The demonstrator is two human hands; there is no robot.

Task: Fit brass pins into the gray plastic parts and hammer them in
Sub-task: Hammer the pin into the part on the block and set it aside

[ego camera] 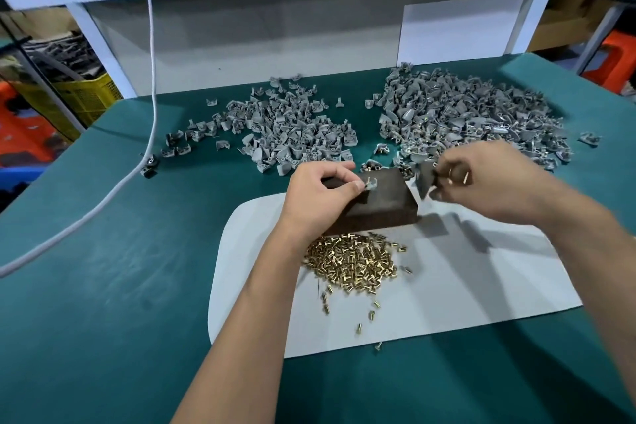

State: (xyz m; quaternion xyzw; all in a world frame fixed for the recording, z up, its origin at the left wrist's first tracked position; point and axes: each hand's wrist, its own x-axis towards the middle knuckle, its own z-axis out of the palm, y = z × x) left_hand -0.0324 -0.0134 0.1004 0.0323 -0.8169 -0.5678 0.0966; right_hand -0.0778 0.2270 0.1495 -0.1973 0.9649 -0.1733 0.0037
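On the green tabletop (120, 303) a dark block (382, 205) stands on a white sheet (464, 286). The left hand (318, 196) pinches a small gray plastic part (371, 183) between thumb and forefinger, holding it on top of the block with a pin standing up in it. The right hand (488, 182), blurred, is raised just right of the block, its fingers curled around a gray hammer (426, 181) and two brass pins (457, 179). A heap of brass pins (354, 262) lies on the sheet near the block. Two piles of gray parts lie farther back: one on the left (285, 129), one on the right (471, 113). A white cable (151, 79) trails across the left side.
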